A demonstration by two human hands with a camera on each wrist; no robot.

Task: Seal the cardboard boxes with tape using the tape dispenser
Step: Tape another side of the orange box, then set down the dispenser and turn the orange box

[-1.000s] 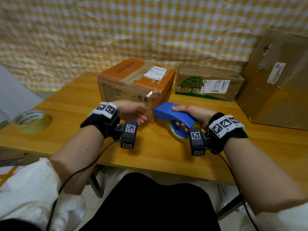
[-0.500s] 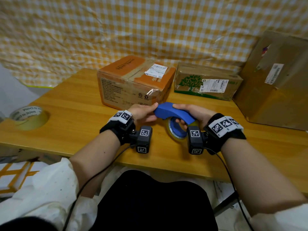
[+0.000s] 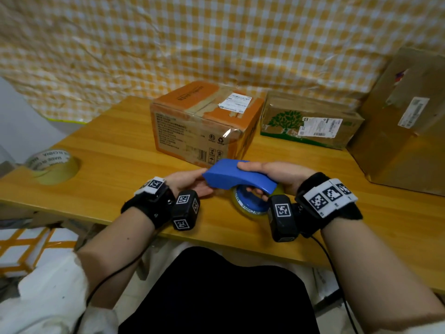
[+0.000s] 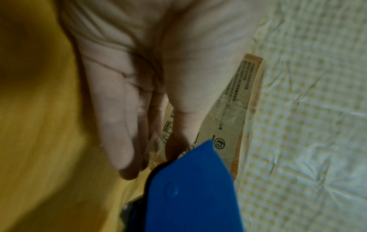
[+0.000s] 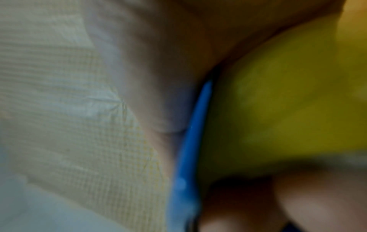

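So the blue tape dispenser (image 3: 237,175) sits low in the middle of the head view, just in front of the orange box (image 3: 204,124), with its long axis running left to right and tipped down a bit toward the right. The right hand (image 3: 272,175) has it: fingers lie over the top and curl under through the roll of tape (image 3: 252,206), which hangs at the right end. The left hand (image 3: 190,183) is at the dispenser's left end, the nose. In the left wrist view the fingers (image 4: 117,125) are fairly straight and close together, tips right at the blue edge, thumb going behind it. I can't tell if they're pinching a tape end or just touching the plastic.

My guess is the tape end is being found or pulled before it goes on a box. The orange box is the nearest, straight up-frame from the nose.

Everything's on a wooden table (image 3: 108,165). A tree-print box (image 3: 310,121) is right of the orange one, a big brown box (image 3: 404,131) at the right edge, a spare tape roll (image 3: 54,165) at far left. Checked yellow cloth (image 3: 192,39) hangs behind.
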